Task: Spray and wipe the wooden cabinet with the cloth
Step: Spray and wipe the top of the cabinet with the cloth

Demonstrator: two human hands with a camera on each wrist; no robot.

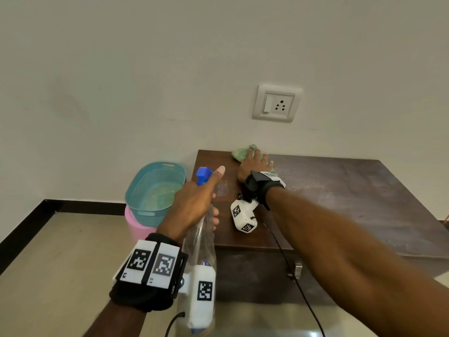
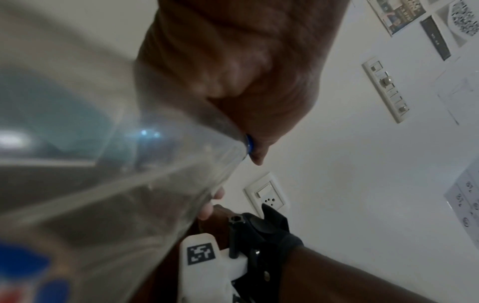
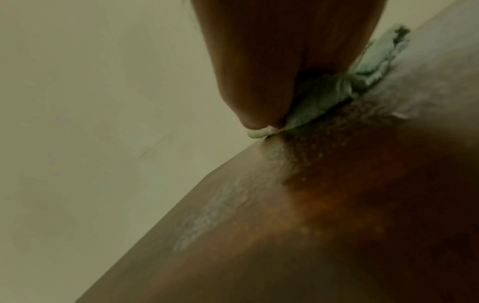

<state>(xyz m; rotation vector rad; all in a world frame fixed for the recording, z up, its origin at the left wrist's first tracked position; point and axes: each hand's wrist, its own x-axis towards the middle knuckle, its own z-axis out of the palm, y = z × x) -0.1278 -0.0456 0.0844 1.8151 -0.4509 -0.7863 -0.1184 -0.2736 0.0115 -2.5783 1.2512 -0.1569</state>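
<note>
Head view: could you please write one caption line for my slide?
Right hand presses green cloth on wooden cabinet; left hand holds spray bottle.

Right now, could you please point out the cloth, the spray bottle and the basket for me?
cloth (image 1: pixel 239 153): head view, on the bunched green part left of the right hand.
spray bottle (image 1: pixel 203 175): head view, on its blue nozzle head.
basket (image 1: pixel 136 183): head view, on its teal left wall.

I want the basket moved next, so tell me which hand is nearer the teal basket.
Left. The left hand grips the spray bottle just right of the teal basket. The right hand presses the green cloth on the cabinet top, farther right.
</note>
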